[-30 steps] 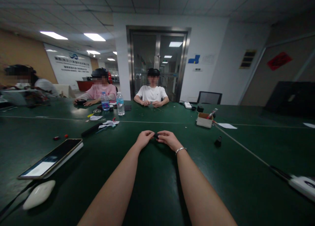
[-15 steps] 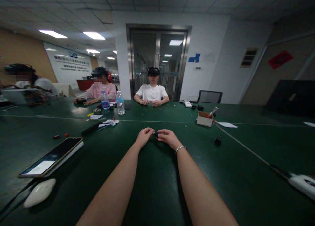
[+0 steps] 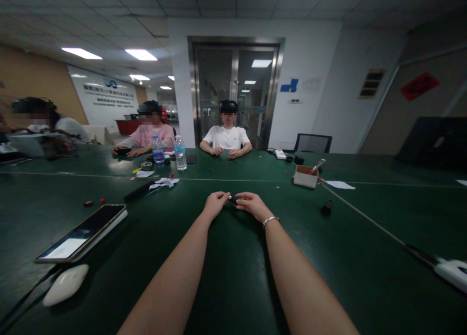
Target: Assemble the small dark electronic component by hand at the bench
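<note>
Both arms reach forward over the green table [image 3: 233, 276]. A small dark object with a shiny silvery end [image 3: 233, 198] sits between my fingertips; its exact kind is too small to make out. My left hand [image 3: 216, 204] pinches the silvery end at its left. From the other side, my right hand [image 3: 252, 206] closes its fingers on the dark part; a silver bracelet [image 3: 270, 221] circles that wrist. A short black piece [image 3: 326, 207] stands on the table to the right of my hands.
On the left lie a phone [image 3: 83, 232], a white mouse [image 3: 66, 285] and a black rod-like item [image 3: 139, 191]. Water bottles [image 3: 180, 154] stand further back. To the right are a small box [image 3: 305, 177] and a white power strip [image 3: 452, 274]. A person [image 3: 226, 138] sits opposite.
The view has shifted slightly, so everything appears a little further right. My hands keep nearly the same pose around the small dark object.
</note>
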`<move>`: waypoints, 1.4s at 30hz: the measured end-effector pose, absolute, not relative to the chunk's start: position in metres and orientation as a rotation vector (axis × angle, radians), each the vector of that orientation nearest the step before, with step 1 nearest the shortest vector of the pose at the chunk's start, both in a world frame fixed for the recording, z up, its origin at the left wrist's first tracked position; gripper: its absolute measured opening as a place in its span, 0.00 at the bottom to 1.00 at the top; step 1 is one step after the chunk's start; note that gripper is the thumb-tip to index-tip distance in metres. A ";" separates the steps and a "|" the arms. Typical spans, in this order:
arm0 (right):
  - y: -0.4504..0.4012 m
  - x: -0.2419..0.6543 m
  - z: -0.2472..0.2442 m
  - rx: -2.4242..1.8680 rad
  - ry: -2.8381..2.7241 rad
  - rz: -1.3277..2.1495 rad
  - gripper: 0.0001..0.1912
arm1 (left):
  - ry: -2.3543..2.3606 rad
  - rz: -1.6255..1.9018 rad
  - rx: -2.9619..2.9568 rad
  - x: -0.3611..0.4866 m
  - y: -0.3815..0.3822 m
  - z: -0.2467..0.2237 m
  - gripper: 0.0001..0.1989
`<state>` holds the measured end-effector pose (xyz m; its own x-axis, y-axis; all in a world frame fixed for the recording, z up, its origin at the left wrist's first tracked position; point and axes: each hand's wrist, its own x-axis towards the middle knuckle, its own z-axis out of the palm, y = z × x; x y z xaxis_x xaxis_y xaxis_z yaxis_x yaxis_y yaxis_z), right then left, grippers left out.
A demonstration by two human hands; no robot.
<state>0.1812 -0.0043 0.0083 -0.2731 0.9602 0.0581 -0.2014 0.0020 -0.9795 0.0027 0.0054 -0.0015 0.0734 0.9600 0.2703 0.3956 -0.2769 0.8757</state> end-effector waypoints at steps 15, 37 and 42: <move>0.001 0.163 0.006 -0.969 -1.505 1.212 0.15 | 1.533 1.286 1.722 0.003 -0.005 0.002 0.16; 0.003 0.157 0.000 -1.029 -1.561 1.051 0.18 | 1.311 1.435 1.582 0.002 0.004 -0.006 0.12; 0.005 0.153 -0.003 -1.074 -1.642 0.901 0.17 | 1.447 1.418 1.598 0.002 0.001 -0.003 0.12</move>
